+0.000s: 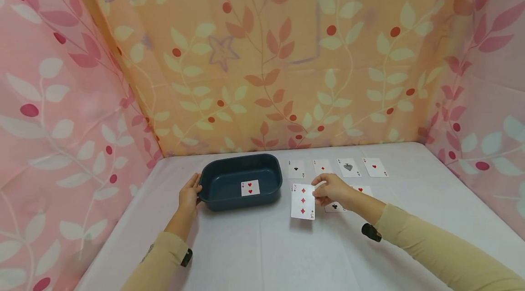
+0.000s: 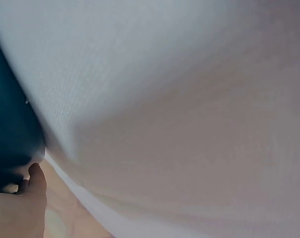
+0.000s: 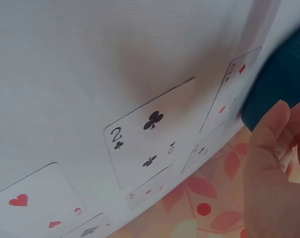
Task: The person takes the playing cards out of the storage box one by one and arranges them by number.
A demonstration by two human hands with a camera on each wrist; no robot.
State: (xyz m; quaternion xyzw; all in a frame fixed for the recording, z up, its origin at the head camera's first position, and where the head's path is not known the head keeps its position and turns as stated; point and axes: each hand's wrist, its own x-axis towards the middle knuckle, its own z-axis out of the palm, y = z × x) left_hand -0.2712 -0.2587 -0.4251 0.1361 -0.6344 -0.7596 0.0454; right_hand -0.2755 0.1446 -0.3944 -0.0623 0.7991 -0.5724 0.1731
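My left hand (image 1: 188, 194) grips the left end of a dark blue rectangular dish (image 1: 225, 205); its thumb (image 2: 37, 181) shows against the dish wall in the left wrist view. Inside the dish lies a hearts playing card (image 1: 250, 188), face up. My right hand (image 1: 333, 189) pinches a three of diamonds (image 1: 303, 204) by its right edge, face up above the cloth, right of the dish. Beneath and beside that hand lie a two of clubs (image 3: 140, 144), a two of diamonds (image 3: 224, 91) and another hearts card (image 3: 36, 198). The right wrist view does not show the held card.
Four-cornered rows of cards stand out behind the right hand: an ace of clubs (image 1: 296, 170), ace of diamonds (image 1: 321, 166), ace of spades (image 1: 348, 168) and ace of hearts (image 1: 375, 168). White cloth (image 1: 262, 250) covers the table. Patterned curtains (image 1: 262, 76) enclose three sides.
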